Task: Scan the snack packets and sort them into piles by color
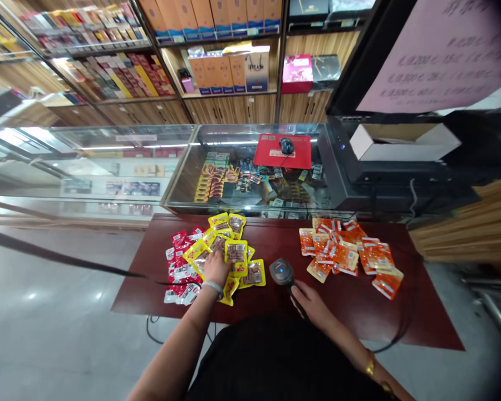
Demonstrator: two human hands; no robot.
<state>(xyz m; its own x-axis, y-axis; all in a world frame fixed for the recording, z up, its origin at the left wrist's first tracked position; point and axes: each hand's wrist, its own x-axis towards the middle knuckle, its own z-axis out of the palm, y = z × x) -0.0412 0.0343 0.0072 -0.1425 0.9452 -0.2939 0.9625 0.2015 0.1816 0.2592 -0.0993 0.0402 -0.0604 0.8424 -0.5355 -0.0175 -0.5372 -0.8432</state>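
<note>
My left hand (pixel 217 268) is on a pile of yellow snack packets, its fingers curled down and closed on a yellow snack packet (pixel 199 258); the fingertips are partly hidden. Another yellow packet (pixel 236 252) lies just right of the fingers. My right hand (pixel 311 301) grips the handle of a dark barcode scanner (pixel 281 271), whose head points away from me and shows a small blue light. Red and white packets (pixel 178 273) are spread left of the yellow pile. Orange packets (pixel 338 250) lie in a loose heap beyond the scanner, to the right.
The dark red table (pixel 275 306) meets a glass display counter (pixel 246 192). A mouse (pixel 286 146) rests on a red mat (pixel 267 153) on the counter. An open white box (pixel 404 150) sits at right. A cable (pixel 150 275) crosses to the left; stocked shelves stand behind.
</note>
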